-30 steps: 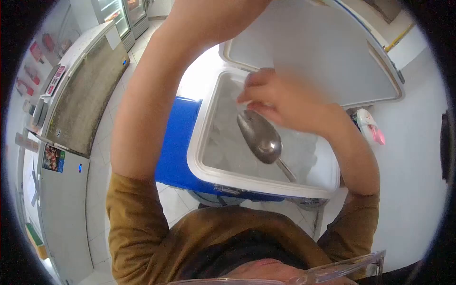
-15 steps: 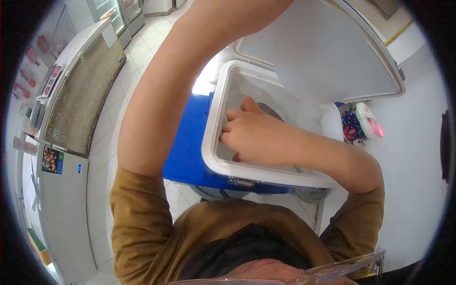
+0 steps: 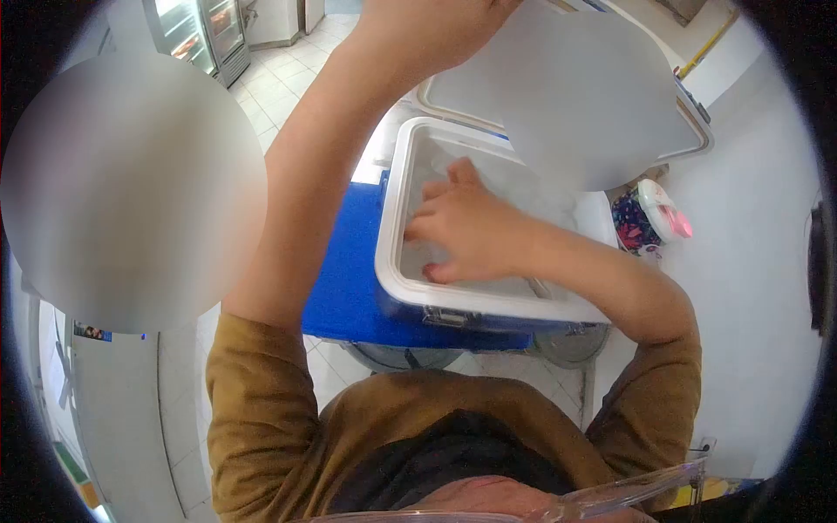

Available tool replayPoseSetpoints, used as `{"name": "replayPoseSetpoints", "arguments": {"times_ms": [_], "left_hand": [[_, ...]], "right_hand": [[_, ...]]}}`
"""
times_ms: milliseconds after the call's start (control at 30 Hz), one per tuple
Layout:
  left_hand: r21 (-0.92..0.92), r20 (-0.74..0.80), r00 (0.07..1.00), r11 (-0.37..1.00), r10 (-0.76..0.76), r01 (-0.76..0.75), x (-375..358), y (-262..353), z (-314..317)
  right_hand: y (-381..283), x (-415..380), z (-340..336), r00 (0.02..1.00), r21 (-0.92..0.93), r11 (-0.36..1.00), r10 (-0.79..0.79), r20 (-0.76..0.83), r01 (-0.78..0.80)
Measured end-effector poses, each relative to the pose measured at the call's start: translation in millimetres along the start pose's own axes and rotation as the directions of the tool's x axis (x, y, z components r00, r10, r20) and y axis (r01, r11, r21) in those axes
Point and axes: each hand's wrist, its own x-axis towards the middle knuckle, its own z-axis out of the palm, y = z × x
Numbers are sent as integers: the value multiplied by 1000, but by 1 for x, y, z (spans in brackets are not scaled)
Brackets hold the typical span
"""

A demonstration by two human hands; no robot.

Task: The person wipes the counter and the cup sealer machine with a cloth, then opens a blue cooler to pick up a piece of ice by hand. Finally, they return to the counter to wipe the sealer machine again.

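A white-rimmed cooler box [image 3: 392, 261] stands open in front of me, with cloudy, pale contents that I cannot make out. Inside it is my right hand [image 3: 475, 231], its fingers spread and curved and nothing seen between them. A thin object [image 3: 537, 286] shows below my right wrist, near the front rim. My left arm reaches up past the box, and my left hand [image 3: 462, 22] is at the top edge of the view beside the raised lid [image 3: 697, 139]; its fingers are out of sight. A blurred patch covers much of the lid.
Under the cooler is a blue surface [image 3: 344, 270]. A dark floral container with a white and pink top [image 3: 667, 218] sits right of it, by the white wall. Glass-door fridges [image 3: 222, 39] stand at the upper left. A large blurred disc hides much of the left side.
My right hand's fingers have spread a little within the cooler. The dark rounded shape behind that hand no longer shows. The lid's right edge appears farther left, and the view has shifted slightly.
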Motion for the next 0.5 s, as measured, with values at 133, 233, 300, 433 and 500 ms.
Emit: {"name": "replayPoseSetpoints", "arguments": {"times_ms": [133, 233, 300, 433, 500], "left_hand": [[-5, -2, 1000, 1000, -14, 14, -5, 4, -4], [-32, 41, 998, 998, -47, 49, -12, 12, -11], [-10, 5, 1000, 1000, 15, -15, -25, 14, -14], [-32, -53, 995, 996, 82, -84, -66, 29, -30], [10, 140, 990, 1000, -6, 4, -99, 42, -48]], "right_hand": [[5, -35, -27, 958, 56, 998, 54, -282, -40], [0, -90, -43, 855, 329, 934, 280, -436, -139], [-14, -130, -32, 705, 586, 787, 525, -477, -190], [-53, -195, 29, 450, 856, 439, 728, -517, 272], [-88, -223, 64, 354, 841, 257, 819, -451, 477]]}}
